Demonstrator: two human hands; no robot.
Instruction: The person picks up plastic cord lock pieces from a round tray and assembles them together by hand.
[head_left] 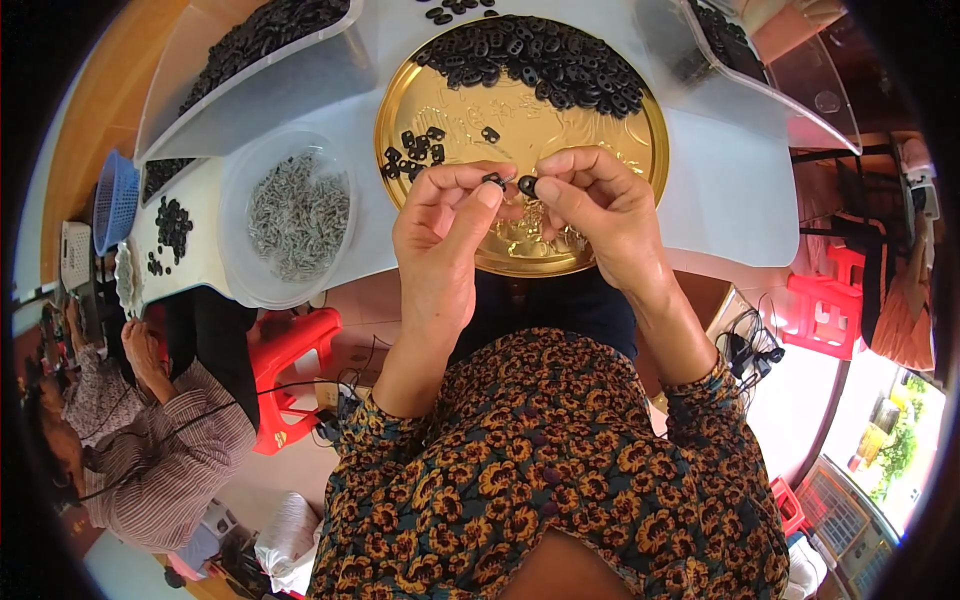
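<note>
Over the near half of a round gold tray [520, 262], my two hands are close together. My left hand [445, 220] pinches a small black plastic piece [492, 179] between thumb and fingers, and a thin metal pin or screw [508, 181] sticks out of it to the right. A rounded black plastic piece with a hole [527, 186] is pinched in my right hand [605, 205], just apart from the pin's tip. On the tray, a large heap of black two-holed pieces [540, 55] covers the far side. A smaller group of black pieces [412, 152] lies at the left.
A clear round tub of small metal parts [300, 215] stands left of the tray. Transparent bins of black pieces [255, 50] [725, 40] flank the table. Loose black pieces [172, 228] lie farther left. A person in a striped shirt [190, 450] sits at left, near a red stool [290, 375].
</note>
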